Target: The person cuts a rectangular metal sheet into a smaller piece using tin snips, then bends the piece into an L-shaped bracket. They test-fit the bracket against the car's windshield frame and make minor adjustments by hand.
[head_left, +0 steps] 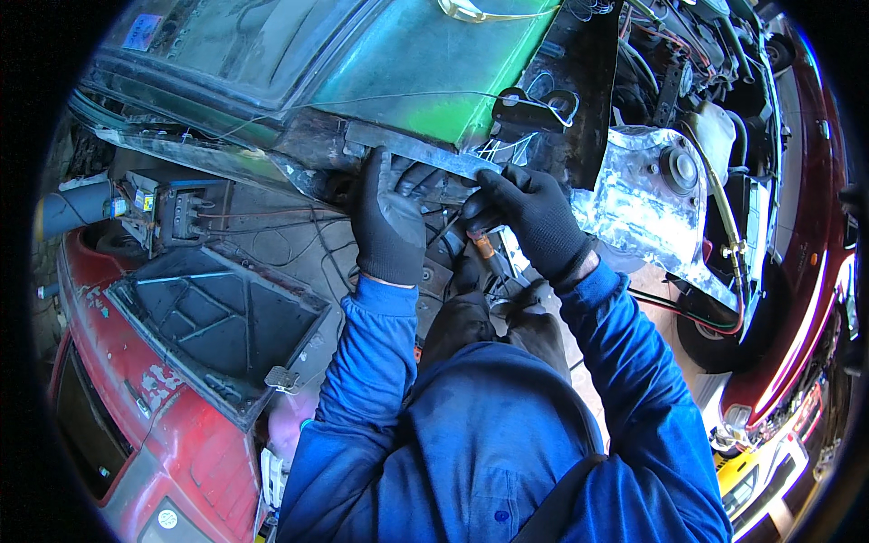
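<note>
A narrow grey metal strip [425,159] lies along the lower edge of a green car body panel [398,81]. My left hand [389,231], in a black glove, holds the strip toward its left end, thumb up against it and fingers curled at its lower edge. At the strip's right end, the gloved thumb and fingers of my right hand [539,217] pinch it. Whether the strip is fastened to the panel I cannot tell. Below my right hand, a copper-coloured torch nozzle [483,244] shows near my legs.
A bare metal inner wing [643,199] and engine bay stand to the right, with hoses hanging down. At left are a welding machine [172,213], a dark panel with ribs [217,317] and a red car [181,434]. Cables [326,244] cross the floor. Another red car [806,253] is far right.
</note>
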A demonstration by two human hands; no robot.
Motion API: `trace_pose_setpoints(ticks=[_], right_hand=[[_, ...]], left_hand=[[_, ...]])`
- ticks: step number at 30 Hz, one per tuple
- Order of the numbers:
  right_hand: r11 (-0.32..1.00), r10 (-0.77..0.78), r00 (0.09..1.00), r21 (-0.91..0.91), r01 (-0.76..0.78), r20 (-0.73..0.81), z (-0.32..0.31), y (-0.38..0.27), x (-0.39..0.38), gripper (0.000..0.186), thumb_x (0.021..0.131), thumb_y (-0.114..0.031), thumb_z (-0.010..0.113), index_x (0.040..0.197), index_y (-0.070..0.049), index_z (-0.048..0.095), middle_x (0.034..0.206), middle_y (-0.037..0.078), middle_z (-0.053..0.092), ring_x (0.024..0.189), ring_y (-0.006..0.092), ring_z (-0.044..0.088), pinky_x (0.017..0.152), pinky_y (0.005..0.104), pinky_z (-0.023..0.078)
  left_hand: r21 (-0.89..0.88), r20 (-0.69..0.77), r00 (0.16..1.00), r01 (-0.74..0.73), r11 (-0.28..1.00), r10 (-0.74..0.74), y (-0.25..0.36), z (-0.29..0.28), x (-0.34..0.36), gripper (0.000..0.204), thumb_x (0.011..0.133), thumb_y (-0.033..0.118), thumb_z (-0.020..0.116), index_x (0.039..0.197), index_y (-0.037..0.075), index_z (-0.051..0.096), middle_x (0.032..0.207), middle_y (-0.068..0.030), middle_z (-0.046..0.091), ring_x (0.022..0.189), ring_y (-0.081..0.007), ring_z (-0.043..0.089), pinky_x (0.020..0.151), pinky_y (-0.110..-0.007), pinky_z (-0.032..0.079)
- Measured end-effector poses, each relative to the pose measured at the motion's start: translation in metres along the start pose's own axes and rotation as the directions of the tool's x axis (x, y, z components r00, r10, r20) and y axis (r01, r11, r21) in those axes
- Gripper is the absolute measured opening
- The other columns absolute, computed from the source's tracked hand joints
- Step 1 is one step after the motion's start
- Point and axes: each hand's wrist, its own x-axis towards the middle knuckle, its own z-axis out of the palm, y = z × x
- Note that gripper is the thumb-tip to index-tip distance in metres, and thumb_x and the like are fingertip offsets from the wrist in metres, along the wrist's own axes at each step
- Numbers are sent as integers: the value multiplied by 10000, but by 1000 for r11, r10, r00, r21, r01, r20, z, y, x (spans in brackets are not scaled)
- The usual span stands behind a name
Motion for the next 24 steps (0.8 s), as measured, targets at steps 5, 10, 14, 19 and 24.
trace_pose_setpoints(ticks=[5, 10, 14, 19, 24], right_hand=[[1000, -20, 999, -16, 19, -25, 1, 0, -1, 337, 1093, -253, 608, 1076, 63, 724, 886, 129, 788, 738, 168, 755, 697, 291, 602], [1000, -12, 999, 28, 13, -41, 3, 3, -2, 366, 1091, -301, 621, 1081, 46, 736, 880, 115, 790, 741, 160, 756, 696, 290, 600], [985, -9, 994, -175, -9, -105, 1, 7, -1, 382, 1085, -334, 635, 1088, 31, 745, 883, 109, 793, 749, 163, 762, 692, 300, 608], [990, 16, 998, -141, -24, -55, -1, 5, -2, 349, 1098, -292, 613, 1095, 42, 718, 927, 145, 790, 827, 204, 779, 783, 337, 630], [989, 42, 998, -138, -48, -48, 2, -2, -3, 337, 1105, -269, 603, 1089, 55, 698, 942, 167, 785, 854, 227, 787, 821, 352, 642]], left_hand=[[-66, 122, 991, 58, 996, -50, -11, -2, 0, 560, 1119, 393, 473, 1545, 32, 442, 1470, -220, 558, 1323, -393, 581, 1151, -581, 469], [-132, 89, 983, 174, 976, -164, -16, -9, 9, 533, 1114, 365, 493, 1542, 49, 472, 1496, -198, 554, 1319, -378, 585, 1149, -565, 465], [-44, 112, 988, 112, 993, -107, -19, -9, 17, 478, 1102, 351, 536, 1492, 75, 558, 1450, -165, 607, 1304, -329, 603, 1117, -530, 491], [-87, 62, 989, 139, 986, -134, -17, -6, 16, 404, 1053, 290, 637, 1411, 104, 627, 1389, -125, 637, 1254, -299, 642, 1060, -487, 530], [-52, 47, 991, 130, 990, -128, -14, -1, 14, 415, 1072, 324, 619, 1418, 97, 642, 1344, -122, 683, 1223, -284, 659, 1068, -488, 530]])
